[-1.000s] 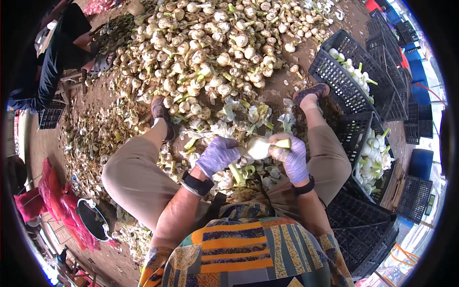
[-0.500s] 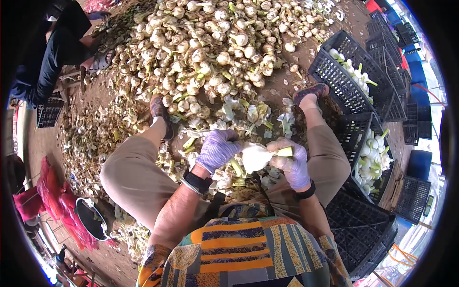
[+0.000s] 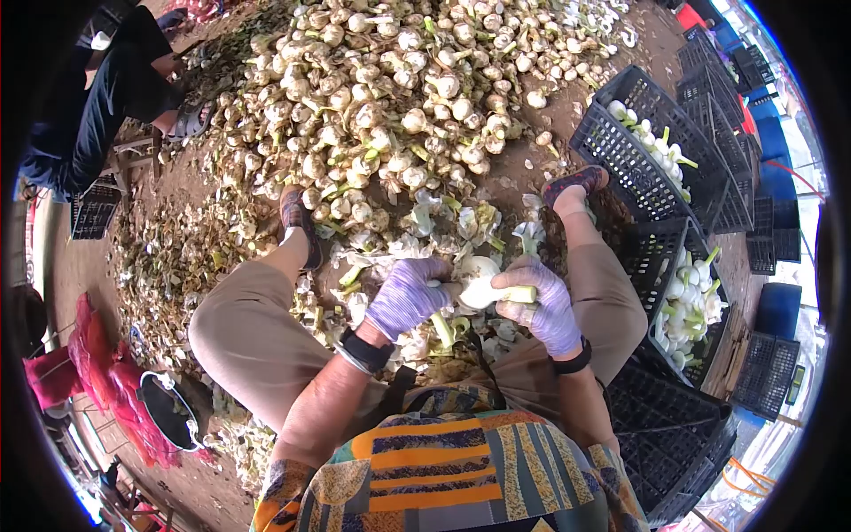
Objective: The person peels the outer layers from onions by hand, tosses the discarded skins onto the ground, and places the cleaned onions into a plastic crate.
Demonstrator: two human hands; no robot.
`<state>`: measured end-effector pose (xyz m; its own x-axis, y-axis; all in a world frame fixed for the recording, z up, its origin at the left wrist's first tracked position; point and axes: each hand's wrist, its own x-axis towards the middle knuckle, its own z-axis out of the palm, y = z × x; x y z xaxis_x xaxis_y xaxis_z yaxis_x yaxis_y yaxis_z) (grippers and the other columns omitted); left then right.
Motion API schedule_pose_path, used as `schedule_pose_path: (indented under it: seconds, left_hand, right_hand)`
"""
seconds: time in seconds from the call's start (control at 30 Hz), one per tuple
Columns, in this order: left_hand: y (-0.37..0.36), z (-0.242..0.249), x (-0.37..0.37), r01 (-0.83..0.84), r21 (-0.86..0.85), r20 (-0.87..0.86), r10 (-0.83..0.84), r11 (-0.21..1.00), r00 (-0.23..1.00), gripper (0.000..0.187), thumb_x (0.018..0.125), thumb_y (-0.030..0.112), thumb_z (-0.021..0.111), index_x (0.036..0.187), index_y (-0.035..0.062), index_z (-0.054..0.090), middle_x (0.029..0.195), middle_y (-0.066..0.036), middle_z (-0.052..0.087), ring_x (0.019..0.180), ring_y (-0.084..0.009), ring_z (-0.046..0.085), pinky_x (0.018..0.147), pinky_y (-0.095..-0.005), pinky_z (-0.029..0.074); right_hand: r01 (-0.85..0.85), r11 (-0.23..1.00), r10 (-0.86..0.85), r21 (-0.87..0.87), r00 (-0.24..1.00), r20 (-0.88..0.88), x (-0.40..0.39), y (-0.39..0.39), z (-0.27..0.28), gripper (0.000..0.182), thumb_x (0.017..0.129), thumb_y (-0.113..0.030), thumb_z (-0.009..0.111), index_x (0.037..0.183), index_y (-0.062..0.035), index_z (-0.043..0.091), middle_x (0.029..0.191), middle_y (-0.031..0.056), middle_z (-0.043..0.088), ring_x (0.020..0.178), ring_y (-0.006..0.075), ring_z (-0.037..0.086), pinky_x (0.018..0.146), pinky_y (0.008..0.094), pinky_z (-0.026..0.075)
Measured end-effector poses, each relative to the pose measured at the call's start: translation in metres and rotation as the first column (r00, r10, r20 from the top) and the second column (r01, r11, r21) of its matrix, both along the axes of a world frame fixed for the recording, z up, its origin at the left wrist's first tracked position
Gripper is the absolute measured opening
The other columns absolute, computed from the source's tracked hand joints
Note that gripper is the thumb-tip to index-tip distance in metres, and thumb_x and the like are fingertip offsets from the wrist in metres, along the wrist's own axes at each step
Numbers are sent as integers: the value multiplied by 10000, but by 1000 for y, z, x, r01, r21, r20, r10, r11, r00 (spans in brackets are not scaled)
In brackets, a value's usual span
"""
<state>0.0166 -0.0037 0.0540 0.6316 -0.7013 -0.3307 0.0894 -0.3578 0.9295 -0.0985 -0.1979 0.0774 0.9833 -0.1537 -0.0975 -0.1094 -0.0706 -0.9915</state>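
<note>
Grips the white bulb [image 3: 477,282] by its cut green stem [image 3: 519,294] in the gloved right hand [image 3: 543,309], with fingers closed round it. Curls the fingers of the gloved left hand [image 3: 408,297] narrowly at the bulb's opposite side, apparently touching. Holds the bulb above scattered peelings [image 3: 424,217]. Note beyond: large heap of soiled bulbs [image 3: 381,97]. Note at right: black crates [image 3: 620,168], two with whitish bulbs inside. Note at far left: person [image 3: 102,120], partly visible.

The left glove [image 3: 406,297] and the right glove [image 3: 548,306] are showing streaky purple; between them the bulb [image 3: 477,282] is looking white; below them the shirt [image 3: 434,470] is having orange and dark stripes; to their right the crates [image 3: 620,168] are appearing black
</note>
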Motion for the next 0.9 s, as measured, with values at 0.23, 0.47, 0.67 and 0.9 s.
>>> schedule_pose_path:
  seconds: [0.23,0.47,0.67,0.9]
  left_hand:
    - [-6,-11,-15,-324,-62,-200,307,944,931,221,749,139,707,876,-35,659,708,-64,642,616,-62,527,553,-246,452]
    - [-6,-25,8,-378,7,-103,376,926,921,164,762,123,679,789,-37,663,619,-32,610,580,-48,492,507,-245,423]
    - [2,-87,-7,121,424,300,-266,897,916,231,704,225,669,862,57,683,787,-161,657,696,-281,643,681,-360,514]
    - [-5,5,-1,-16,29,-375,26,999,927,433,815,381,666,927,-37,664,676,-30,624,602,-80,536,551,-234,441]
  right_hand:
    - [167,986,-167,-7,985,31,1,20,-15,278,636,-54,738,900,-66,652,874,31,558,811,140,538,727,267,441]
    - [10,952,66,-306,969,237,4,21,9,266,620,-46,734,875,-80,664,873,67,550,771,185,546,692,292,442]
    - [307,815,-358,492,934,12,-3,14,15,253,694,-64,674,932,-11,606,981,84,552,828,191,594,678,314,558]
    - [432,788,-464,439,885,-38,8,9,-9,239,754,12,601,991,11,571,1021,111,567,805,184,602,648,302,554]
